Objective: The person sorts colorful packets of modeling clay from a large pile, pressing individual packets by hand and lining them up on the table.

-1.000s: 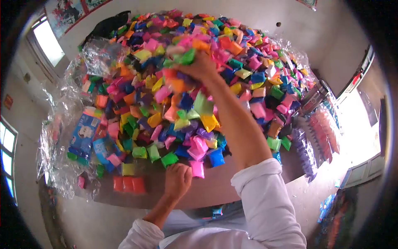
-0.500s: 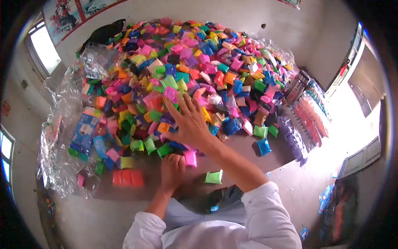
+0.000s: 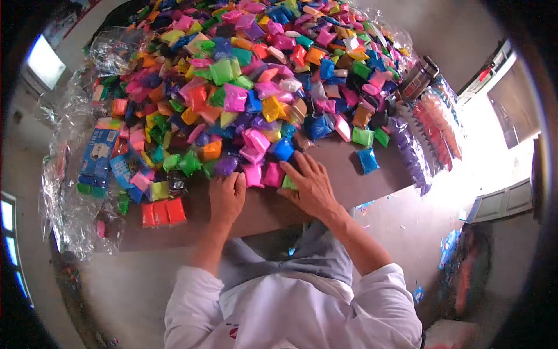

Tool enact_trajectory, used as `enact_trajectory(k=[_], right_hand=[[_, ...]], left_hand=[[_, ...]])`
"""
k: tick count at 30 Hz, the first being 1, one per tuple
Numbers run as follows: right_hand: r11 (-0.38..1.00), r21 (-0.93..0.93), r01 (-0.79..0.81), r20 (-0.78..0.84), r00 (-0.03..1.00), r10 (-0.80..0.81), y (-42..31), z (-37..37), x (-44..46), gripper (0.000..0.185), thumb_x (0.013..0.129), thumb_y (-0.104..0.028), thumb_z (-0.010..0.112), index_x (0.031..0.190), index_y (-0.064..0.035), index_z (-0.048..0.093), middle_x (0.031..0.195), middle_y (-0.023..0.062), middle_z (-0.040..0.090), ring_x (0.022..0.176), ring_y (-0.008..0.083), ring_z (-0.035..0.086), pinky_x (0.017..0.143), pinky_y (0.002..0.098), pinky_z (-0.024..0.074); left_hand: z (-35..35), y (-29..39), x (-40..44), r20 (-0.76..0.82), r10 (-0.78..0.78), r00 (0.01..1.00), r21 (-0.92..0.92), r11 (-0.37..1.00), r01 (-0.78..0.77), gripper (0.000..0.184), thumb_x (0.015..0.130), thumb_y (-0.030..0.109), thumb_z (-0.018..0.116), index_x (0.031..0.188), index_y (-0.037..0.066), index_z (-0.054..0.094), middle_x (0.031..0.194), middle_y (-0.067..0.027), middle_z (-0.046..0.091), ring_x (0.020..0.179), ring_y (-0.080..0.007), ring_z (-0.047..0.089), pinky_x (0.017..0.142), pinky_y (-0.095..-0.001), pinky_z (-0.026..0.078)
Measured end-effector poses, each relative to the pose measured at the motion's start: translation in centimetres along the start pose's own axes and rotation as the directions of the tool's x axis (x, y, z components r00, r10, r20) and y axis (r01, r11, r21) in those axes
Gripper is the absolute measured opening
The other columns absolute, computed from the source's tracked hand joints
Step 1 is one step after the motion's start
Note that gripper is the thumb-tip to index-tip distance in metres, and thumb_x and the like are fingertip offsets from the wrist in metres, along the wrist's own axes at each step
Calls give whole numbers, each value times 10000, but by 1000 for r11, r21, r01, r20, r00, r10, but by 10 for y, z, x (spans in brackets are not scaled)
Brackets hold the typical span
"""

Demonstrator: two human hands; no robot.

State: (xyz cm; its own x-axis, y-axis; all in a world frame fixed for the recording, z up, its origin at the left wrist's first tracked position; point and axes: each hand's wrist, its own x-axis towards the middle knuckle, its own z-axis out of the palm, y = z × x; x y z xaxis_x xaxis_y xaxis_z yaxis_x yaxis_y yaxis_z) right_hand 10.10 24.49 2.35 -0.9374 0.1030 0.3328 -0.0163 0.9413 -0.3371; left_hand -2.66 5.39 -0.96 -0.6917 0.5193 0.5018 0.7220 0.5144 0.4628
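Note:
A large heap of small, soft, colourful packets [image 3: 232, 99] covers the table. At its near edge my left hand [image 3: 227, 196] rests with curled fingers, beside a pink packet [image 3: 252, 175]; anything inside that hand is hidden. A second, darker pink packet [image 3: 273, 174] lies just right of it. My right hand [image 3: 314, 185] has its thumb and index finger around a light green packet [image 3: 289, 182], partly covered by the hand. Its other fingers stretch toward a blue packet [image 3: 283, 149].
Three joined red packets [image 3: 163, 213] lie front left. A blue printed pack [image 3: 99, 152] and crumpled clear plastic [image 3: 64, 174] are further left. At right stand a dark bottle [image 3: 419, 77] and a purple bag [image 3: 410, 154]. A single blue packet [image 3: 367, 160] lies nearby.
My right hand has come down from over the heap to the table's near side. The light green packet has moved from the front edge up beside the pink packets. The view has tilted down.

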Motion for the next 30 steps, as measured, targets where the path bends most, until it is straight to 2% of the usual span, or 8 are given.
enact_trajectory(k=[3,7,10,12,15,18,25,30], right_hand=[[994,-53,-95,-186,979,84,16,8,15,422,724,-290,684,1103,-143,567,1153,125,496,1090,331,466,866,447,385],[967,-152,-205,-304,940,152,22,4,13,357,701,-229,688,1033,-116,621,1204,117,506,1102,314,470,887,442,368],[985,-43,-167,-378,915,139,14,-16,17,359,690,-218,706,1013,-81,627,1192,127,538,1111,315,477,906,436,369],[988,-44,-151,-371,920,124,5,-24,32,426,684,-220,717,1069,-80,604,1264,138,491,1163,327,447,929,441,354],[996,-66,55,-358,931,-75,-8,-19,72,587,683,-285,722,1207,-109,524,1359,176,384,1245,353,374,980,479,317],[977,-46,210,-291,932,-215,-23,-5,113,595,687,-316,711,1218,-122,525,1350,187,391,1233,358,382,1005,493,297],[959,-198,203,-274,928,-253,18,12,168,552,637,-267,712,1171,-204,586,1345,147,412,1227,361,391,1033,505,272],[943,-260,207,-226,936,-268,48,0,177,581,615,-224,710,1180,-198,580,1337,147,425,1228,347,396,1043,485,262]], left_hand=[[-3,3,2,-1,30,1000,-26,999,-30,170,847,173,560,751,32,559,757,-180,552,739,-383,517,677,-466,412],[-2,3,2,-17,45,999,-35,998,-45,165,843,164,560,746,31,554,757,-180,551,742,-388,517,685,-465,410],[-6,5,4,15,37,999,-30,999,-36,164,833,158,566,736,26,549,758,-179,555,748,-385,525,692,-468,409],[-8,8,3,-9,77,997,45,996,-76,149,817,159,578,761,21,569,778,-182,570,770,-380,541,703,-469,415],[-6,4,1,32,67,997,68,995,-69,152,788,159,595,839,15,596,810,-189,587,799,-378,554,722,-464,425],[-8,5,1,24,72,997,65,995,-74,156,780,158,599,856,22,596,810,-188,586,790,-378,555,723,-463,426],[-5,5,-2,-50,72,996,59,996,-69,116,794,157,591,787,46,559,762,-168,563,736,-363,546,683,-466,418],[-8,4,-1,-33,81,996,49,996,-80,111,809,158,580,792,50,562,759,-167,562,735,-358,548,674,-456,421]])
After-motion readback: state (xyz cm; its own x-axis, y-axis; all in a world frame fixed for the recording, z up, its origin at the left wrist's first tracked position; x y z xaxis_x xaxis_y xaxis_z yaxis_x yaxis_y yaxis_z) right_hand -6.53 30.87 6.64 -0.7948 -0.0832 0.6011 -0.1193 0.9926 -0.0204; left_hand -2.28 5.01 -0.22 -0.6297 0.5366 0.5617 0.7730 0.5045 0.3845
